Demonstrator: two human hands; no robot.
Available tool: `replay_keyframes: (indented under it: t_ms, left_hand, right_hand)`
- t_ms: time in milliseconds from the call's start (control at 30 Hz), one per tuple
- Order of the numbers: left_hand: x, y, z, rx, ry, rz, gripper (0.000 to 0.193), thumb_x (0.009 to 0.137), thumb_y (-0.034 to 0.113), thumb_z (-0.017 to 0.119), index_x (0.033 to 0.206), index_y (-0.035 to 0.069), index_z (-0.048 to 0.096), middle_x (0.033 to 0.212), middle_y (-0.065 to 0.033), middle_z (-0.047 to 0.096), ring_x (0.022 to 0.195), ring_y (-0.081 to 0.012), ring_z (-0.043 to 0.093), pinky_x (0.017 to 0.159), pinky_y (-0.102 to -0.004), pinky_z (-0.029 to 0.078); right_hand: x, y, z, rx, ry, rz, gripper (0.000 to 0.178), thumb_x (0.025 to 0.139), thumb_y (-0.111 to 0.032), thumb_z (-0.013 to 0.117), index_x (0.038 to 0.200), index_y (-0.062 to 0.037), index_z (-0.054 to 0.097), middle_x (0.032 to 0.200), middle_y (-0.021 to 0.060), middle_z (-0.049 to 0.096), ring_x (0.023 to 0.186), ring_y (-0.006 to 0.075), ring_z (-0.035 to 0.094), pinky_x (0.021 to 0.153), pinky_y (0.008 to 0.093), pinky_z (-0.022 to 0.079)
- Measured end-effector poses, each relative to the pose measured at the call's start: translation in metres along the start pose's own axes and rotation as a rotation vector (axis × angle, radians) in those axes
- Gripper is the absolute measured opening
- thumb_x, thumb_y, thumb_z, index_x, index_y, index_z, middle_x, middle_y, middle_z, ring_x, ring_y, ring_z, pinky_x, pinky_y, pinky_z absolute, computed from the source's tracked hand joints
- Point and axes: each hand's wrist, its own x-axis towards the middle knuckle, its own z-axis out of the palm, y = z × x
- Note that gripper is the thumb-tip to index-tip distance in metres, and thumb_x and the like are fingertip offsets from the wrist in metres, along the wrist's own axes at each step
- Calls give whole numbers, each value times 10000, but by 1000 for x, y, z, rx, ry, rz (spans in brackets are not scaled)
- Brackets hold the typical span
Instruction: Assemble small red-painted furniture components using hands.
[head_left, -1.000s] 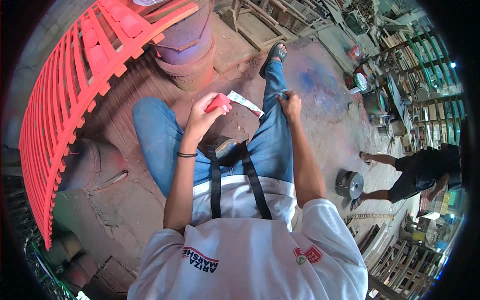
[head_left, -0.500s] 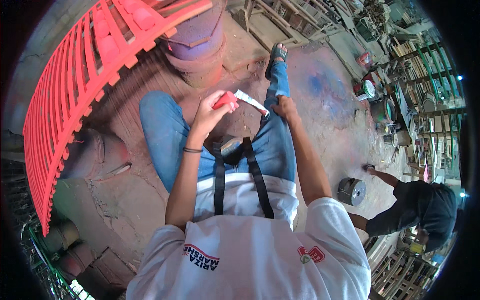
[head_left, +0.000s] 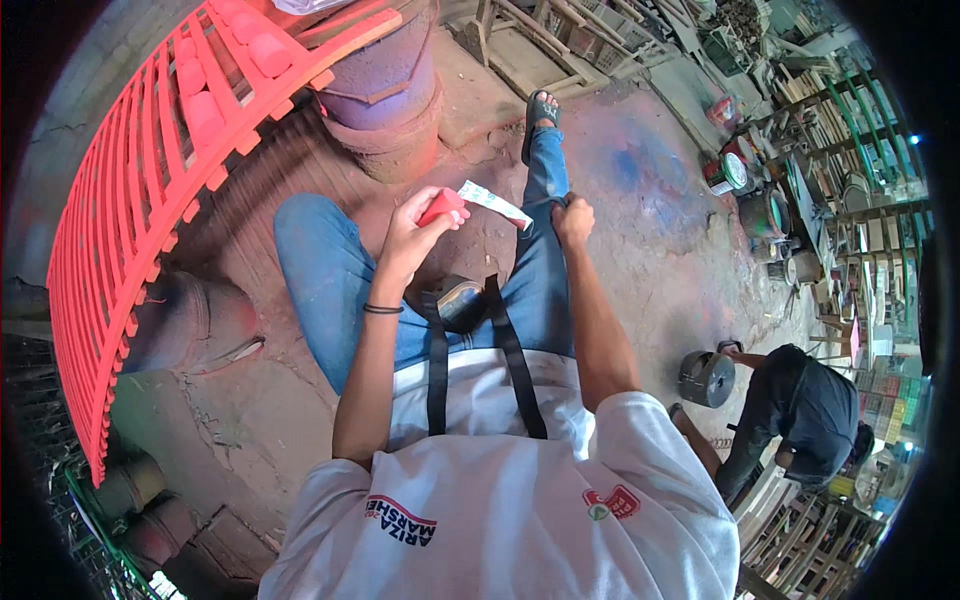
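Observation:
My left hand is closed around a short red cylinder-shaped piece, held above the gap between my knees. A white printed strip with a red end slants from beside the red piece toward my right leg. Whether it is fixed to the piece I cannot make out. At the knee of my blue jeans, my right hand is closed, seemingly pinching the trouser cloth. Several similar red cylinders lie on a red slatted rack at the upper left.
Stacked purple-stained buckets stand beyond my left knee. A round dark drum-like object sits at the right, beside a bending person in dark clothes. Paint cans and wooden shelving line the right side.
My right hand has closed at the knee and shifted slightly. The white strip has turned its printed face more into view. The other person has bent toward the round dark object.

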Motion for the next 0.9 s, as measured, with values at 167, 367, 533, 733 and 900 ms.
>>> replay_keyframes:
  t_ms: [167,367,533,733,900]
  left_hand:
    - [-4,14,4,-2,-35,-6,232,851,-9,595,1080,-42,572,976,-92,654,909,-135,630,848,-259,495]
    - [-6,9,3,58,-94,51,267,845,-11,606,1109,-23,564,1025,-84,641,961,-142,619,891,-270,478]
    - [-12,16,1,-33,-75,9,338,853,-2,606,1182,-28,531,1042,-97,643,975,-154,622,888,-277,480]
    - [-8,15,-1,-102,-55,19,368,878,26,577,1234,-23,497,1026,-125,644,880,-163,629,829,-282,496]
    - [0,3,6,-210,-93,14,258,922,77,547,1154,3,460,987,-155,645,760,-161,619,724,-272,499]
  right_hand:
    - [-12,-20,-37,147,-202,-268,353,798,-266,688,1093,-73,666,1058,227,659,1040,376,619,907,424,483]
    - [-67,-102,-163,673,-442,-689,466,825,-268,708,1207,-23,601,1286,187,579,1241,278,524,1026,351,399]
    - [-86,-117,-144,535,-573,-885,405,810,-73,667,1209,-42,602,1301,182,561,1166,358,563,951,385,460]
    - [-103,-107,-114,787,-395,-657,507,806,118,489,1253,-93,605,1360,131,541,1009,205,640,803,263,490]
    - [-110,-105,-108,819,-347,-623,541,753,154,469,1224,-65,618,1317,145,566,1124,325,598,910,345,484]
